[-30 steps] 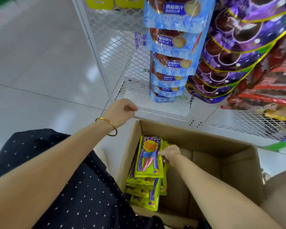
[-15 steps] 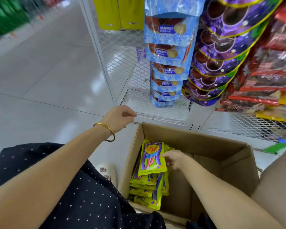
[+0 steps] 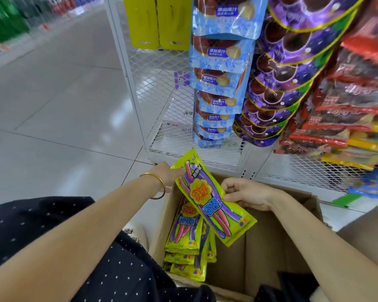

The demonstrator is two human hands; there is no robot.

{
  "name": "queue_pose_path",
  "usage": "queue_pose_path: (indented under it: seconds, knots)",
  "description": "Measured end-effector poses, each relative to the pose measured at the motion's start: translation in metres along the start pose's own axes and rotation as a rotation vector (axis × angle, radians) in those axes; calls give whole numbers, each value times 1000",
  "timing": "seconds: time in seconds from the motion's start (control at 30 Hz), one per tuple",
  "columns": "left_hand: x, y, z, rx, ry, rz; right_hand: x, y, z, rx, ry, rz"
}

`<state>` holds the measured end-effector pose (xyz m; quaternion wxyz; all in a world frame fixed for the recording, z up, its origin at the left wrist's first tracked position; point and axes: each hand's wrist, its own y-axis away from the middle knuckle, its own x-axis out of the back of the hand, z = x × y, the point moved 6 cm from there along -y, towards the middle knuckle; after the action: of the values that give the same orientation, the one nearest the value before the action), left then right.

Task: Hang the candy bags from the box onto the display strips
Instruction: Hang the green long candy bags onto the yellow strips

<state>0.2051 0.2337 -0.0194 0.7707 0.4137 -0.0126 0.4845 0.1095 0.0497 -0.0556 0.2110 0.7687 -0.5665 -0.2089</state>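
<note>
Both hands — left (image 3: 165, 173) (seemingly), right (image 3: 244, 194) — pinch one candy bag (image 3: 212, 200) above the box (image 3: 277, 247).

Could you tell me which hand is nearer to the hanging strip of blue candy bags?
Left. The left hand sits just below-left of the blue candy bags, at the lifted bag's top; the right hand is lower, over the box.

Glossy pale floor tiles (image 3: 52, 101) reflected overhead light. A white wire-mesh rack (image 3: 153, 88) stood alongside the aisle.
</note>
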Motion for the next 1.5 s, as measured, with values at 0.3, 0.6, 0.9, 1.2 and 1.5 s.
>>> queue_pose_path:
  seconds: [0.3, 0.6, 0.9, 1.2, 1.5]
  knots:
    - [12, 14, 20, -133, 733, -22, -4, 18, -21, 137, -147, 11]
    - [71, 63, 85, -537, 420, 48, -27, 40, -173, 719, 57, 391]
    - [149, 72, 163, -648, 561, -177, -64, 70, -308, 1102, 779, 887]
    - [171, 62, 240, -998, 251, 357, -51, 62, -308, 1109, 759, 1004]
    - [164, 60, 259, -1054, 67, 405, -50, 57, -309, 986, 666, 1042]
